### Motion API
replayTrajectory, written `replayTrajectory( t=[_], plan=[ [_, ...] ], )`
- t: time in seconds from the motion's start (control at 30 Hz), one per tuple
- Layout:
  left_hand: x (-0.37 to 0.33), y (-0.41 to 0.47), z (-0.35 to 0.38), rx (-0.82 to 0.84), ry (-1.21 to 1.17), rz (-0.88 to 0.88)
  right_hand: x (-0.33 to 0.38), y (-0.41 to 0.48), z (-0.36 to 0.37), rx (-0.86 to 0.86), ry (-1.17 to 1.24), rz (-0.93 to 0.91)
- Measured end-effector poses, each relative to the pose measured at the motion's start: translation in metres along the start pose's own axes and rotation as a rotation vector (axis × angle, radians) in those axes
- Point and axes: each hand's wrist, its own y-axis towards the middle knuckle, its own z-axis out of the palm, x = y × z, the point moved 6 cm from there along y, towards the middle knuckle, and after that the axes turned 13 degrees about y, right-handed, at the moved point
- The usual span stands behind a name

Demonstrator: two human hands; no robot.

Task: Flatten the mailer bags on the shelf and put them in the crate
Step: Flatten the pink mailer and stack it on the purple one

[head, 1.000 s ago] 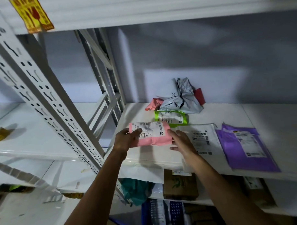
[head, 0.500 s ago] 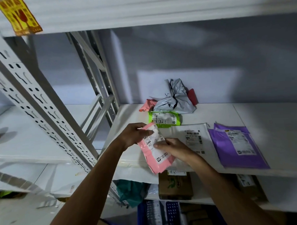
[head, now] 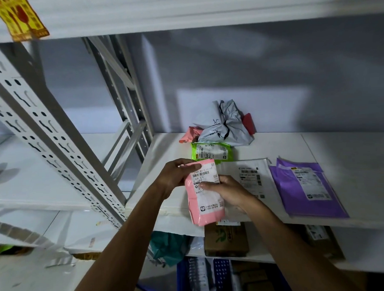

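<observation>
A pink mailer bag [head: 207,214] with a white label hangs upright in front of the shelf [head: 157,168]. My left hand [head: 177,176] grips its top left corner, thumb over the label. My right hand [head: 227,192] holds its right side, fingers lying across the label. Flat on the shelf lie a white mailer [head: 251,178] and a purple mailer [head: 305,189]. Behind them sit a green mailer [head: 211,153], a crumpled grey mailer [head: 225,126], a crumpled pink one [head: 191,133] and a red one [head: 249,123]. Down below, a blue crate [head: 221,275] shows between my forearms.
A perforated white upright [head: 56,139] slants across the left. The shelf above [head: 182,13] carries a yellow and red sticker [head: 21,18]. On the lower shelf stand a brown cardboard box [head: 226,240] and a teal bag [head: 168,248].
The pink mailer has turned from lying sideways to standing upright, and has dropped toward the shelf's front edge. My right hand has moved onto its label.
</observation>
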Motion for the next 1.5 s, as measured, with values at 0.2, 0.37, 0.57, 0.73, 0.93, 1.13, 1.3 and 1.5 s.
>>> replayTrajectory(
  t=[0.2, 0.37, 0.57, 0.73, 0.93, 1.13, 1.3, 1.5],
  plan=[
    [0.03, -0.005, 0.017, 0.039, 0.171, -0.057, -0.001, 0.008, -0.01, -0.162, 0.152, -0.067],
    [0.052, -0.005, 0.029, 0.038, 0.214, -0.048, -0.006, 0.017, -0.014, -0.216, 0.13, -0.047],
    [0.07, 0.006, 0.037, -0.128, 0.395, -0.099, -0.022, 0.033, -0.018, -0.308, -0.224, 0.008],
    [0.067, 0.016, 0.049, -0.241, 1.15, 0.058, -0.029, 0.047, -0.02, -0.371, -0.589, -0.057],
    [0.064, 0.035, 0.06, -0.262, 1.184, 0.495, -0.034, 0.058, -0.016, -0.327, -1.0, -0.174],
    [0.084, 0.066, 0.079, -0.165, 1.359, 0.731, -0.047, 0.078, -0.011, -0.158, -1.044, -0.403],
    [0.084, 0.063, 0.077, -0.266, 1.197, 0.734, -0.06, 0.087, -0.013, -0.198, -1.065, -0.531],
    [0.112, 0.08, 0.073, -0.217, 1.263, 0.548, -0.067, 0.085, -0.01, -0.228, -1.147, -0.731]
  ],
)
